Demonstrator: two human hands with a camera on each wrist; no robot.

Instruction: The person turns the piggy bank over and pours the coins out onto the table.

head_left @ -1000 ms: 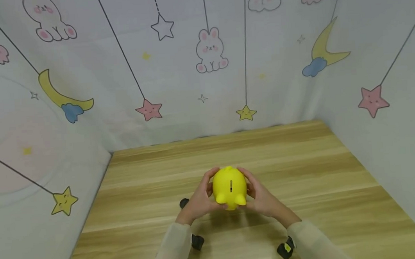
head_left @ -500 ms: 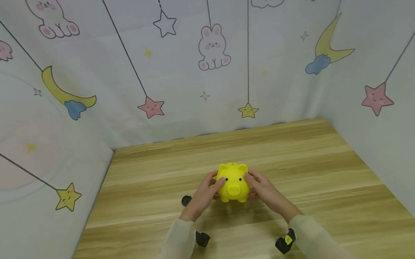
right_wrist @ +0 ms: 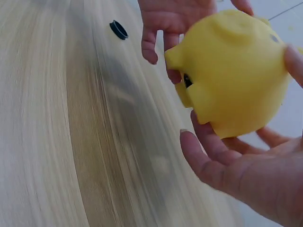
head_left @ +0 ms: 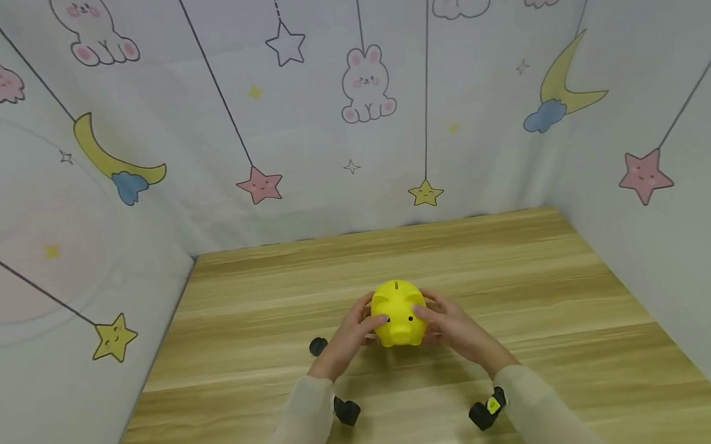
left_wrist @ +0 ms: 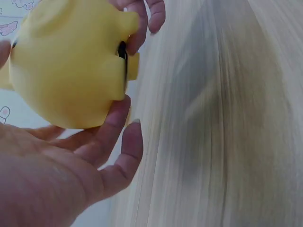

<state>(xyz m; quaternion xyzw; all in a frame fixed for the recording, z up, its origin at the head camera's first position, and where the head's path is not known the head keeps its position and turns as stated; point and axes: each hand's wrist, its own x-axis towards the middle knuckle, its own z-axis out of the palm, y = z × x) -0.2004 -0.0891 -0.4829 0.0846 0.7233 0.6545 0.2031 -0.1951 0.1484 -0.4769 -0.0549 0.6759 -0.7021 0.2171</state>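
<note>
- Holding step: left hand (head_left: 350, 333) and right hand (head_left: 462, 332) clamp fingers round raised piggy bank (head_left: 398, 305).
- Next likely calls for even support.
- Black disc (right_wrist: 119, 30): a cap, perhaps.

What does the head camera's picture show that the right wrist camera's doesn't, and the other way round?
Only the head view shows the slot on top of the yellow piggy bank, the pale sleeves and the moons printed on the walls.
Only the right wrist view shows the dark patch on the piggy bank's underside.
Both show the piggy bank between the left hand and right hand, and a black cap on the table.
</note>
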